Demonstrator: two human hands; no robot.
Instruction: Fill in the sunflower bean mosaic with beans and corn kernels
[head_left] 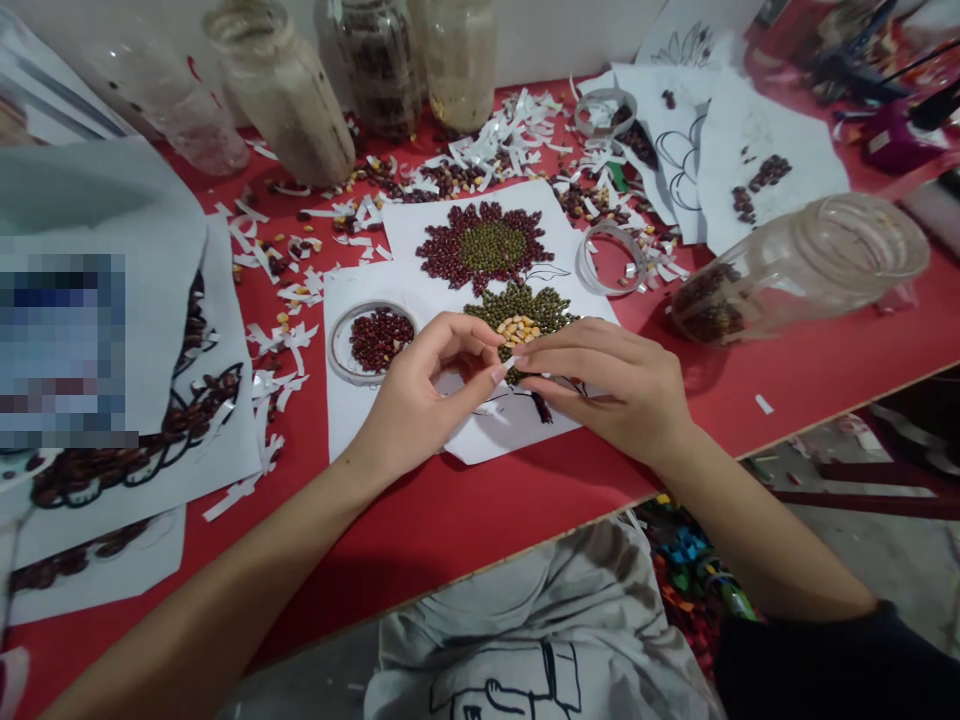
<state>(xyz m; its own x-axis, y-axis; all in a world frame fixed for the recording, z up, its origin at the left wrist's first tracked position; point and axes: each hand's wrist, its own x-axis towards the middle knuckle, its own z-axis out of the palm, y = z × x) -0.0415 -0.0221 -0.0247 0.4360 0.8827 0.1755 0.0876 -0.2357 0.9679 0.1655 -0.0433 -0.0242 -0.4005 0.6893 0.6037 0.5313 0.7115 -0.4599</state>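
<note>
My left hand [431, 385] and my right hand [619, 385] meet over a white sheet of paper [356, 420]. Their fingertips are pinched together around a small white strip [511, 364], which is mostly covered by the fingers. Just beyond them lies a flower of green beans [525, 300] with a centre of yellow corn kernels [519, 328], partly hidden by my hands. Farther up the paper is another flower with dark red bean petals [442, 255] and a green bean centre [491, 247]. Left of my left hand, a round lid [335, 350] holds red beans [379, 340].
Several jars stand along the wall, including a cloudy one [289, 100]. A clear jar [802, 265] lies tilted at right. A tape roll [611, 258], white paper scraps [510, 130] and loose seeds cover the red table [420, 530]. Bean-covered sheets [217, 440] are at left.
</note>
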